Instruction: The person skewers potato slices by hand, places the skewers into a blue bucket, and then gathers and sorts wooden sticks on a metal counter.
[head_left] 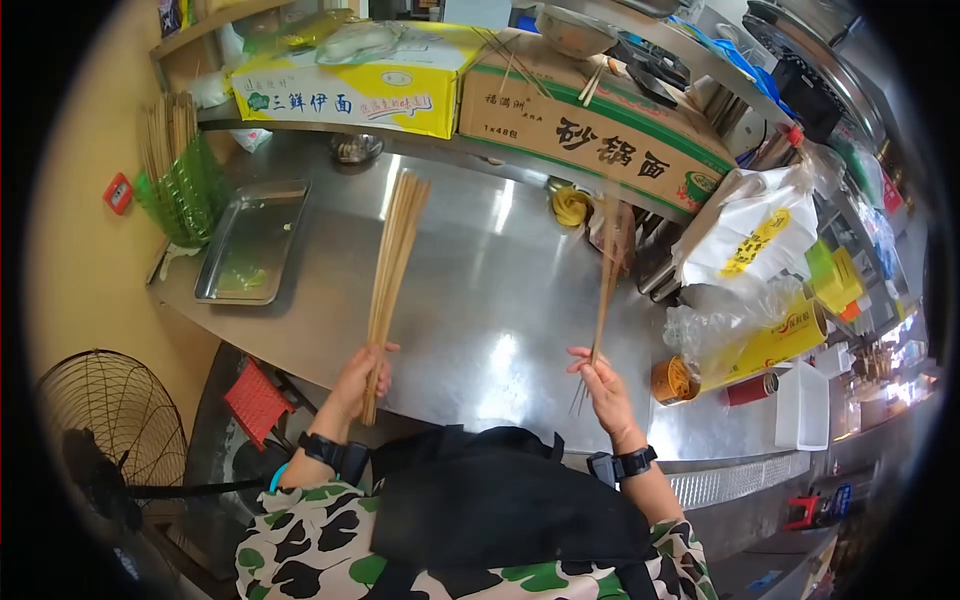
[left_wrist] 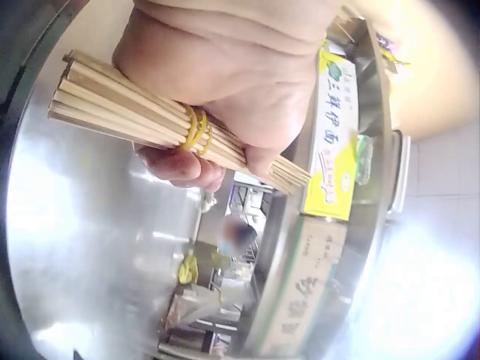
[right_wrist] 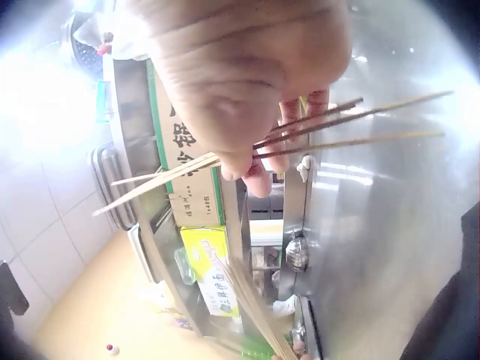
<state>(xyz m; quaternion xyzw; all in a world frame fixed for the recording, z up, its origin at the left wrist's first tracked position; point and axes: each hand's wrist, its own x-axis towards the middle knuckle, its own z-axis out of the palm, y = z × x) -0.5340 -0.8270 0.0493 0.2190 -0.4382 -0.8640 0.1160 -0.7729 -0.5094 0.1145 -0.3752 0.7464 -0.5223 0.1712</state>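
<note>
My left hand (head_left: 358,382) grips a thick bundle of bamboo skewers (head_left: 397,250) near its lower end, and the bundle stands up over the steel table. A yellow rubber band (left_wrist: 197,131) is wound round it in the left wrist view. Between thumb and fingers, my right hand (head_left: 607,393) pinches a few loose skewers (head_left: 606,290), pointing away from me. Their ends spread apart in the right wrist view, where parts of these thin skewers (right_wrist: 375,141) look dark brown. The two hands are well apart, both above the table's near edge.
On the steel table (head_left: 470,290) lies a metal tray (head_left: 205,275) at left, beside skewers in a green bag (head_left: 190,195). Yellow (head_left: 345,95) and brown (head_left: 590,125) noodle cartons line the back shelf. At right are a white bag (head_left: 745,230) and an orange-filled container (head_left: 675,381).
</note>
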